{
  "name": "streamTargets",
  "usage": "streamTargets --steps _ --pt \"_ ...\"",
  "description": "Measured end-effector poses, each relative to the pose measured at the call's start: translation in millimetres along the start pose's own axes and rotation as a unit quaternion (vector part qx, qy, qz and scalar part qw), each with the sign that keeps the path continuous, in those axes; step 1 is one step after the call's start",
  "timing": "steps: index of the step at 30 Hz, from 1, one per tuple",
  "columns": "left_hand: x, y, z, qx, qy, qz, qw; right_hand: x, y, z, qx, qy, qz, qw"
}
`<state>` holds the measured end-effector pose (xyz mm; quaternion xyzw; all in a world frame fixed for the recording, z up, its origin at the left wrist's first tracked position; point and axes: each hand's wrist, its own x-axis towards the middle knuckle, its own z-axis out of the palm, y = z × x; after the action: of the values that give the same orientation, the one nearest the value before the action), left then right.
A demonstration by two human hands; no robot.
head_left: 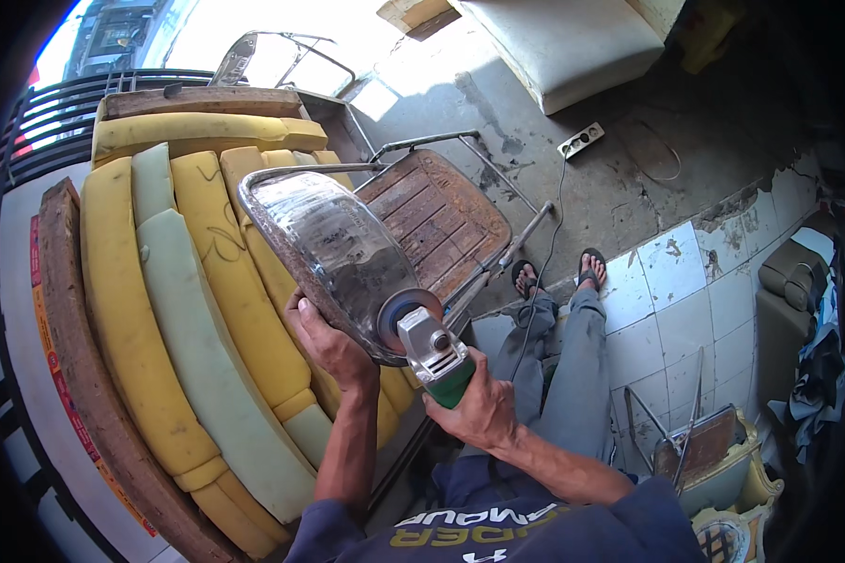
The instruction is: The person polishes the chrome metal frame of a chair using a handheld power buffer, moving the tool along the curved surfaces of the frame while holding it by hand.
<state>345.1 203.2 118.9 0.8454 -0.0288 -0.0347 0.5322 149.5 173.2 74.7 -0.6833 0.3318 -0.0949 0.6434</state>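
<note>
A folding metal chair lies tilted before me. Its bare, shiny backrest [333, 225] has a brownish rim and scuffs, and its rusty slatted seat [437, 216] extends beyond it. My left hand [333, 345] grips the backrest's lower left edge, fingers partly hidden behind it. With my right hand [479, 403] I hold a green angle grinder [432, 347] with a metal head. Its round disc [406, 310] is at the backrest's near right corner, touching or very close to it. Whether the disc spins I cannot tell.
Yellow and pale green foam cushions [197, 310] in a wooden frame fill the left. A cord runs past my feet to a white power strip [580, 141]. A white padded seat [573, 47] stands at the back. Another metal chair [695, 441] lies lower right.
</note>
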Motion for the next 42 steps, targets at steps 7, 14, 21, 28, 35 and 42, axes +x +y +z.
streamTargets --steps 7,14,21,28,35,42 --pt "-0.5 -6.4 -2.5 0.053 0.009 0.018 0.998 3.9 37.2 8.7 0.015 0.017 -0.007 1.000" --pt "-0.6 -8.2 -0.9 0.016 0.015 0.007 1.000 3.1 60.7 17.5 0.022 0.041 -0.024 0.999" --pt "0.2 -4.2 4.4 0.028 0.022 0.004 0.999 0.6 73.0 27.4 0.053 0.042 -0.040 0.997" --pt "-1.0 -5.2 0.8 0.063 0.034 0.011 0.997 -1.3 91.1 30.9 0.075 0.020 -0.053 0.996" --pt "0.5 -10.3 -5.4 0.057 0.036 0.014 0.998 3.9 113.4 24.4 0.080 0.001 0.024 0.997" --pt "1.0 -11.7 -1.0 0.122 0.030 0.038 0.991 23.4 99.5 13.6 0.088 0.001 0.086 0.992"
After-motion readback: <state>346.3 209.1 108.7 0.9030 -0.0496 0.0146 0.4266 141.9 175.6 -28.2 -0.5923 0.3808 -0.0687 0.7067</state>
